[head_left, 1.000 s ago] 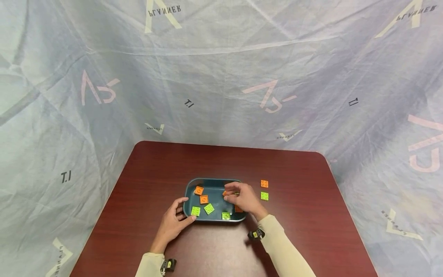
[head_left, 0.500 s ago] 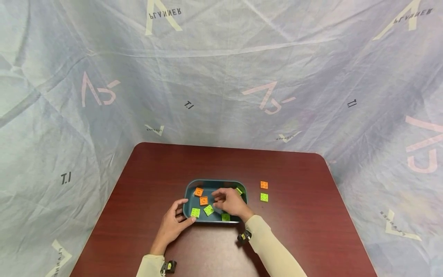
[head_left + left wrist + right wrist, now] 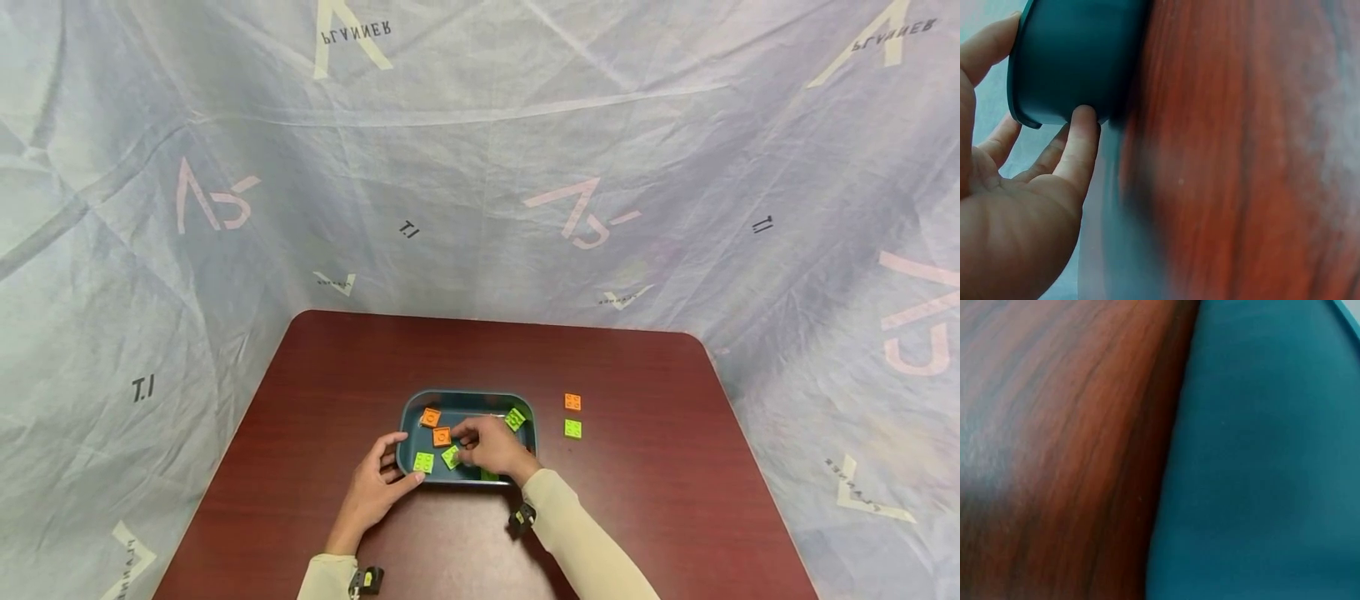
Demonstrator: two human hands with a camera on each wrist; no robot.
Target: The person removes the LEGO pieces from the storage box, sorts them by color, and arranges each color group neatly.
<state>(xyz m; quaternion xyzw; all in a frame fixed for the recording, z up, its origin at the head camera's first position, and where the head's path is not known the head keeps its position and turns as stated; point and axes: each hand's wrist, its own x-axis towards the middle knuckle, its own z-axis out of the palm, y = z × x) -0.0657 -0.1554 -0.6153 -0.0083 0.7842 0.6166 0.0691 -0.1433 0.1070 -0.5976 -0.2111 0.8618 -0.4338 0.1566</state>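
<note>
A dark teal tray (image 3: 468,397) holds several orange and lime-green toy bricks. My left hand (image 3: 372,482) holds the tray's left end, thumb at the front rim and fingers around the outer wall; the left wrist view shows fingertips against that wall. Over the inside of the tray is my right hand (image 3: 491,445), its fingers slightly bent and apart. Its thumb is by a green brick (image 3: 450,456), and its fingertips are near an orange brick (image 3: 441,437); contact is unclear. In the right wrist view only the tray wall (image 3: 1260,450) and tabletop show, not the hand.
An orange brick (image 3: 572,402) and a green brick (image 3: 573,429) lie on the reddish-brown table (image 3: 637,500), right of the tray. Grey printed cloth (image 3: 480,167) hangs behind the table and along its sides.
My right hand has moved left and slightly down across the tray, from its right end toward the middle. A green brick at the right end has come into fuller view. The left hand stays put.
</note>
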